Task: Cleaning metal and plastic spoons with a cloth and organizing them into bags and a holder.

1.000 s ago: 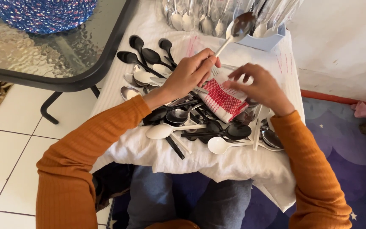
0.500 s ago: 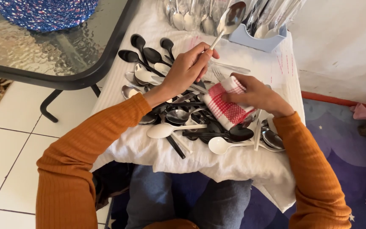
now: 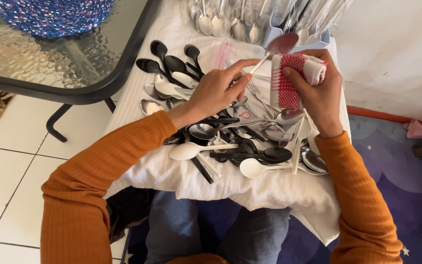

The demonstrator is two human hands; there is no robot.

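Note:
My left hand (image 3: 218, 90) pinches the white handle of a shiny spoon (image 3: 280, 45), its bowl raised toward the back. My right hand (image 3: 313, 90) grips a bunched red-and-white checked cloth (image 3: 289, 80) right beside the spoon's bowl. Below both hands a heap of black, white and metal spoons (image 3: 240, 146) lies on a white cloth (image 3: 250, 188) spread over my lap. My sleeves are orange.
A glass-topped table with a black frame (image 3: 84, 93) stands at the left, a blue patterned thing (image 3: 54, 14) on it. A light blue holder with upright cutlery (image 3: 269, 19) sits at the back. White wall at right, tiled floor at left, dark blue starred rug (image 3: 406, 186) underneath.
Both hands have lifted up and away from the pile. The spoon and the checked cloth rose with them, and the cloth is now bunched beside the spoon's bowl.

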